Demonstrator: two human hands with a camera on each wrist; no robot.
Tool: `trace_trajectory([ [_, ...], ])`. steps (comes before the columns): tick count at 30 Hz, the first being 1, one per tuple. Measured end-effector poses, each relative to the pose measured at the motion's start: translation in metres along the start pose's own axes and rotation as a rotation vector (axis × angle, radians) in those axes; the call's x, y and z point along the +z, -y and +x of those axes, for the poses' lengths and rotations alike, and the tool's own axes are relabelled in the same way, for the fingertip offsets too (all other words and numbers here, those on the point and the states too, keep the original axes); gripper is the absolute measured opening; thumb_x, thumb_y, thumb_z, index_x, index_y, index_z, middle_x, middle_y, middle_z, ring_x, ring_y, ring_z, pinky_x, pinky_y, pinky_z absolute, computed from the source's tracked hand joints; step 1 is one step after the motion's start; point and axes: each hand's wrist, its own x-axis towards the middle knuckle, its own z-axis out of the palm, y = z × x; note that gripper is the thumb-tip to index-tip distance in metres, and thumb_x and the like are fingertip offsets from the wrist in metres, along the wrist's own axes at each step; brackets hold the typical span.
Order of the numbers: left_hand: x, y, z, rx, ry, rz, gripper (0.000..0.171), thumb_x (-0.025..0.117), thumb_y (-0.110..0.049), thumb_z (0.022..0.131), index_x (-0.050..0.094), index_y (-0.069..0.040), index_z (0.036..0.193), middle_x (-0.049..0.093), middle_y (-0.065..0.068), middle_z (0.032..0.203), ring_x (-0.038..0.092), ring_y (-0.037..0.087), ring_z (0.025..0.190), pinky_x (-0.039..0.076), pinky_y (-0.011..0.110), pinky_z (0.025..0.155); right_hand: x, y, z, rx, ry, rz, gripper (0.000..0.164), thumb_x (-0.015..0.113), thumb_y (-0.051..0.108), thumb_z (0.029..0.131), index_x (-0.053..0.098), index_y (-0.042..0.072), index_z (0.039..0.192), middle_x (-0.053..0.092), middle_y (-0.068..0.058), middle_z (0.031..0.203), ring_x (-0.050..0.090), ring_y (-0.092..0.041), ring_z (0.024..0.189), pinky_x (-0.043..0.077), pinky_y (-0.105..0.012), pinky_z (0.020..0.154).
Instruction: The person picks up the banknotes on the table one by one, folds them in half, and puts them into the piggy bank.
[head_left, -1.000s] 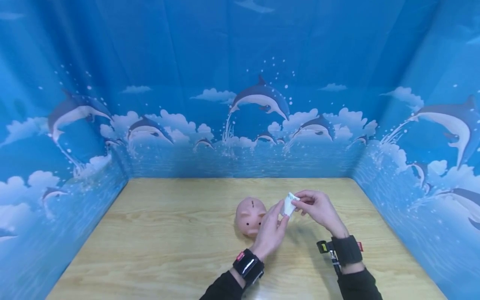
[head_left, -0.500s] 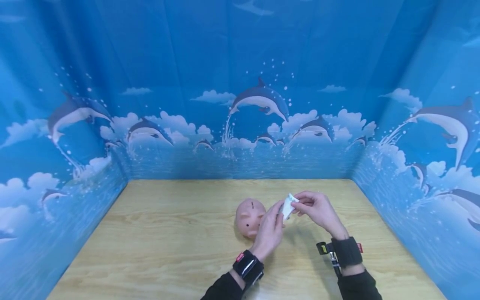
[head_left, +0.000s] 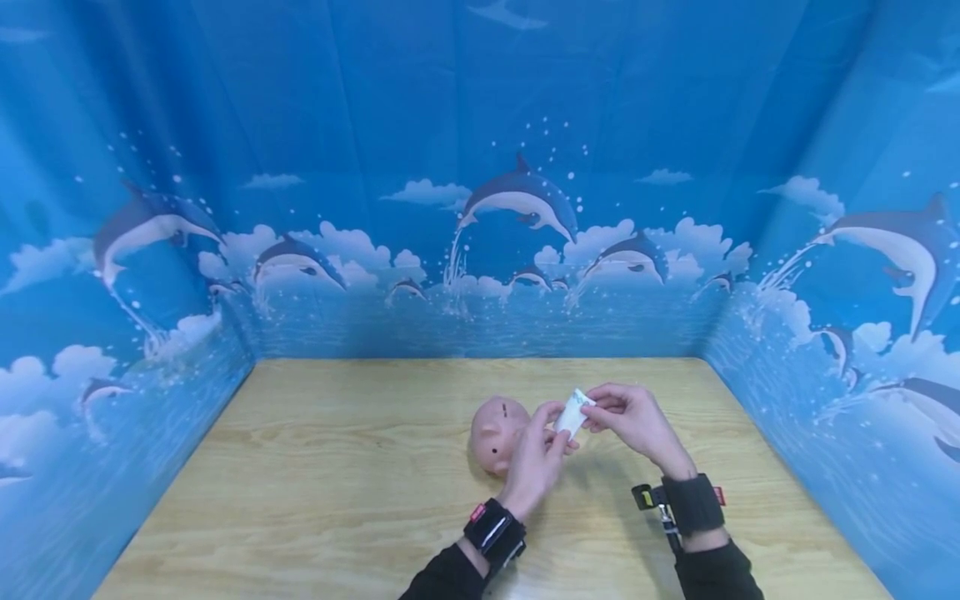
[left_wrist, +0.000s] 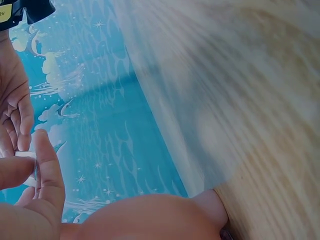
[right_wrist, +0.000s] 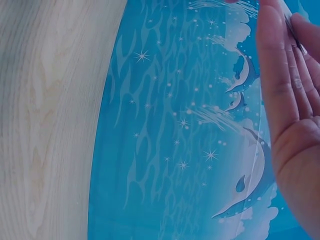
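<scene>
Both hands hold a small folded paper note, pale with greenish print at its upper end, above the table. My left hand pinches its lower left part between thumb and fingers; my right hand pinches the upper right edge. A pink piggy bank rests on the table just left of the note, its coin slot facing up. The left hand overlaps its right side. In the left wrist view the piggy bank fills the bottom edge. The right wrist view shows the right hand with the note's thin edge between its fingers.
The wooden table stretches to a blue curtain with printed dolphins at the back and both sides. Black straps with small devices sit on both wrists, the right one having a part that sticks out leftward.
The left hand has shifted slightly left and its fingers have moved on the note. The note appears flatter and less curled. The right hand and piggy bank are nearly where they were.
</scene>
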Motion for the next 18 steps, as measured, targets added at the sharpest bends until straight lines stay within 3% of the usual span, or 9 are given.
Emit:
trace_trajectory([
  [6,-0.0008,0.0006,0.0001,0.034,-0.005,0.04,0.042,0.061,-0.006,0.095,0.054,-0.017,0.135,0.069,0.01,0.116,0.071,0.013,0.078,0.054,0.021,0.05,0.0013,-0.0003,0.0001,-0.007,0.008,-0.016,0.029,0.071,0.01,0.089,0.067,-0.007,0.111,0.072,-0.023,0.097,0.072,-0.015,0.073,0.062,-0.029,0.067],
  [11,-0.0009,0.0006,0.0,0.056,-0.02,0.088,0.037,0.061,-0.011,0.095,0.057,-0.018,0.132,0.07,0.008,0.117,0.072,0.018,0.085,0.055,0.018,0.058,0.0016,-0.0007,0.0004,-0.016,-0.005,-0.028,0.028,0.071,0.013,0.089,0.069,-0.006,0.11,0.073,-0.022,0.097,0.073,-0.021,0.073,0.061,-0.03,0.066],
  [18,-0.0013,0.001,0.0005,0.077,-0.038,0.157,0.035,0.062,-0.016,0.096,0.06,-0.016,0.131,0.07,0.007,0.12,0.07,0.014,0.092,0.056,0.017,0.071,0.0015,-0.001,0.001,-0.018,-0.007,-0.034,0.029,0.072,0.016,0.089,0.07,-0.003,0.11,0.073,-0.022,0.098,0.073,-0.026,0.075,0.062,-0.039,0.067],
])
